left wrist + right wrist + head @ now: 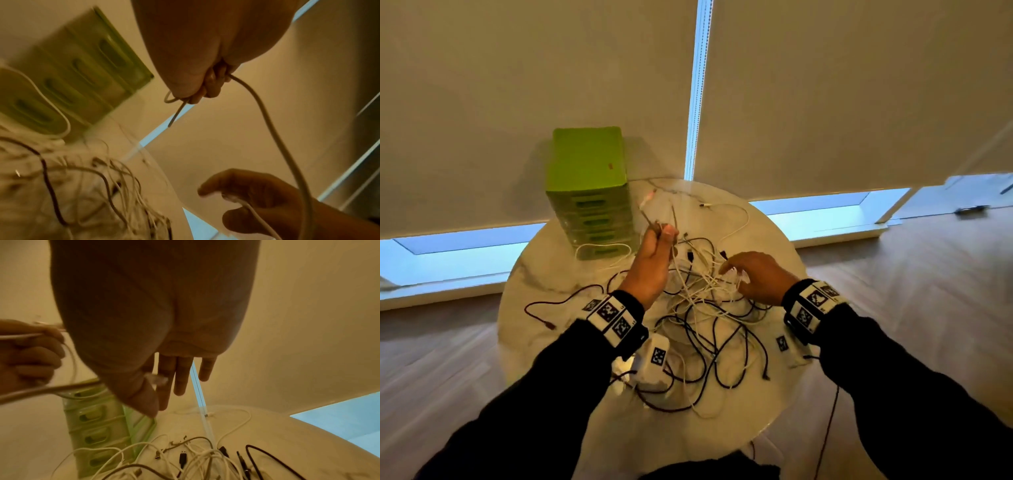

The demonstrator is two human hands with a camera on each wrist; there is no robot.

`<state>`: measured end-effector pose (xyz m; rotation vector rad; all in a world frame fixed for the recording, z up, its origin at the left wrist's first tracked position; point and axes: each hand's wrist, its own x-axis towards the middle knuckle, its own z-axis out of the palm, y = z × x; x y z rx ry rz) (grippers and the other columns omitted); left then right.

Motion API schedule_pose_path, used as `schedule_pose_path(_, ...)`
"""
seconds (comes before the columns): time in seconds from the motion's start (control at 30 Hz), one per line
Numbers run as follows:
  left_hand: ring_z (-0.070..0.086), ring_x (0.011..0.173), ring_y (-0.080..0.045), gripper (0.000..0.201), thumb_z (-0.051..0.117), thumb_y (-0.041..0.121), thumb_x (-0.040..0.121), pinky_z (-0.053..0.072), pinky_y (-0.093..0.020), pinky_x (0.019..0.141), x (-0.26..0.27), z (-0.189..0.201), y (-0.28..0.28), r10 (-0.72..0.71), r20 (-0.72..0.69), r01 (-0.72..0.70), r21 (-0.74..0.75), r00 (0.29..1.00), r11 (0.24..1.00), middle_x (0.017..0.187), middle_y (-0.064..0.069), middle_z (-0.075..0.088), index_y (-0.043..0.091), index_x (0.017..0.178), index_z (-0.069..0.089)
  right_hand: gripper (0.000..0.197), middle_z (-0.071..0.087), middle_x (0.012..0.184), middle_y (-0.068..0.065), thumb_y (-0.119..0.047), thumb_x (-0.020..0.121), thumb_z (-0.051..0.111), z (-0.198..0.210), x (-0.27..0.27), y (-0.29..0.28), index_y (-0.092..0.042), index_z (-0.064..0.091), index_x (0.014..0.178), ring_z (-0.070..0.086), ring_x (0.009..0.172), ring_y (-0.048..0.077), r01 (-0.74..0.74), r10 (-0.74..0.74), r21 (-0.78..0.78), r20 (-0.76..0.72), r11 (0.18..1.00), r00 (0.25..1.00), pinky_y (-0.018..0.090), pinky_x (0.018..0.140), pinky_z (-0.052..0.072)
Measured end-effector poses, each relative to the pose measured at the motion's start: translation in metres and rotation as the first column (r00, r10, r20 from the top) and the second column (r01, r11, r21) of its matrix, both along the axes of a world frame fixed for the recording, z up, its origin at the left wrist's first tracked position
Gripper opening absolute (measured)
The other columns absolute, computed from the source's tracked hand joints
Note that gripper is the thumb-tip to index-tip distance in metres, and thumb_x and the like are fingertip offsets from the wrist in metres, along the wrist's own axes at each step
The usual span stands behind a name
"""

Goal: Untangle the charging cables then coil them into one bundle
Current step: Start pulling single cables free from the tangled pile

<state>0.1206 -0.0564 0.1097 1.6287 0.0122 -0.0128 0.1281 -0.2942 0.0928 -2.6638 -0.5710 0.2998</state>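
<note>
A tangle of white, black and dark red charging cables [709, 308] lies spread over a round marble table [756, 421]. My left hand [666, 233] is raised above the table's far left part and grips a pale cable [267, 123], whose short end sticks out past the fist. That cable hangs down toward my right hand [729, 270], which hovers low over the tangle's middle. Its fingers [180, 378] point down fairly straight, and thumb and forefinger pinch a white cable's plug [156, 379]. The left wrist view is blurred.
A green drawer unit [589, 192] stands at the table's far left, with a white cable looped at its foot. A dark red cable [541, 308] trails toward the left edge. White adapters [654, 363] lie near my wrists. Roller blinds hang behind the table, wooden floor around it.
</note>
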Motion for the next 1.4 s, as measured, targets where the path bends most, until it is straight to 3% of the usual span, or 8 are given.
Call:
schedule_pose_path(0.13, 0.042, 0.073, -0.009, 0.025, 0.038, 0.036, 0.107, 0.040, -0.028, 0.073, -0.015, -0.004, -0.056, -0.161, 0.039, 0.161, 0.008, 0.986, 0.987, 0.082, 0.000, 0.044, 0.015, 0.106, 0.051, 0.073, 0.031, 0.157, -0.005, -0.029, 0.074, 0.078, 0.015, -0.052, -0.015, -0.043, 0.047, 0.139, 0.017, 0.148, 0.020, -0.179, 0.111, -0.262, -0.253, 0.948, 0.961, 0.047, 0.120, 0.014)
schedule_pose_path(0.27, 0.036, 0.063, 0.000, 0.020, 0.039, 0.023, 0.108, 0.038, -0.018, 0.068, -0.032, -0.009, -0.112, -0.307, 0.111, 0.308, 0.010, 0.945, 0.951, 0.077, 0.001, 0.038, 0.006, 0.104, 0.048, 0.084, 0.039, 0.155, -0.005, -0.040, 0.081, 0.080, 0.018, -0.101, -0.032, -0.031, 0.034, 0.151, 0.033, 0.142, 0.013, -0.020, 0.027, 0.022, -0.460, 1.000, 0.888, 0.038, 0.120, 0.025)
schedule_pose_path(0.37, 0.035, 0.063, -0.002, 0.015, 0.042, 0.023, 0.108, 0.037, -0.024, 0.068, -0.037, -0.019, -0.140, -0.443, 0.104, 0.437, 0.072, 0.891, 0.897, 0.075, 0.005, 0.037, 0.014, 0.097, 0.047, 0.043, 0.068, 0.109, 0.005, -0.036, 0.099, 0.059, 0.006, -0.120, -0.038, -0.006, 0.051, 0.128, 0.067, 0.103, 0.016, 0.331, -0.076, 0.430, -0.510, 0.840, 0.857, 0.043, 0.102, 0.050)
schedule_pose_path(0.47, 0.044, 0.070, -0.005, 0.020, 0.041, 0.031, 0.107, 0.042, -0.029, 0.074, -0.032, -0.028, -0.151, -0.502, 0.070, 0.491, 0.130, 0.862, 0.861, 0.078, 0.005, 0.045, 0.017, 0.099, 0.053, 0.035, 0.046, 0.068, 0.002, -0.035, 0.107, 0.038, -0.005, -0.128, -0.061, -0.004, 0.050, 0.097, 0.055, 0.059, 0.013, 0.524, -0.264, 0.552, -0.482, 0.649, 0.836, 0.038, 0.069, 0.055)
schedule_pose_path(0.77, 0.041, 0.061, -0.012, 0.032, 0.038, 0.027, 0.109, 0.038, -0.023, 0.060, 0.002, -0.044, -0.133, -0.358, -0.085, 0.326, -0.263, 0.930, 0.908, 0.069, 0.005, 0.048, 0.013, 0.092, 0.061, 0.020, 0.061, 0.115, 0.013, -0.019, 0.104, 0.041, -0.094, -0.144, -0.188, -0.014, 0.060, 0.107, 0.060, 0.092, 0.025, 0.587, -0.638, -0.297, -0.548, 0.753, 0.541, 0.035, 0.084, 0.045)
schedule_pose_path(0.97, 0.050, 0.073, -0.014, 0.033, 0.037, 0.025, 0.109, 0.045, -0.024, 0.068, -0.009, -0.051, -0.138, -0.366, -0.122, 0.314, -0.316, 0.922, 0.895, 0.074, 0.003, 0.055, 0.008, 0.098, 0.063, 0.101, 0.001, 0.167, 0.003, -0.045, 0.084, 0.070, -0.080, -0.102, -0.124, -0.024, 0.005, 0.159, 0.008, 0.153, 0.024, 0.320, -0.312, -0.006, -0.247, 0.947, 0.917, 0.045, 0.123, 0.012)
schedule_pose_path(1.2, 0.062, 0.084, -0.020, 0.037, 0.035, 0.034, 0.109, 0.053, -0.030, 0.082, -0.014, -0.042, -0.139, -0.313, -0.083, 0.307, -0.081, 0.946, 0.948, 0.085, -0.002, 0.063, 0.010, 0.106, 0.064, 0.023, 0.061, 0.086, 0.012, -0.043, 0.102, 0.048, -0.032, -0.070, -0.055, -0.024, 0.047, 0.115, 0.057, 0.074, 0.024, 0.265, -0.128, 0.525, -0.283, 0.808, 0.950, 0.043, 0.073, 0.050)
schedule_pose_path(1.4, 0.035, 0.054, -0.007, 0.048, 0.025, 0.046, 0.108, 0.030, -0.021, 0.051, 0.000, -0.027, -0.110, -0.090, -0.106, 0.070, -0.174, 0.990, 0.982, 0.065, 0.006, 0.044, 0.016, 0.107, 0.062, 0.026, 0.065, 0.088, -0.002, -0.031, 0.107, 0.039, -0.039, -0.051, -0.108, -0.014, 0.056, 0.096, 0.058, 0.078, 0.015, 0.338, -0.347, 0.505, -0.080, 0.794, 0.934, 0.020, 0.070, 0.043)
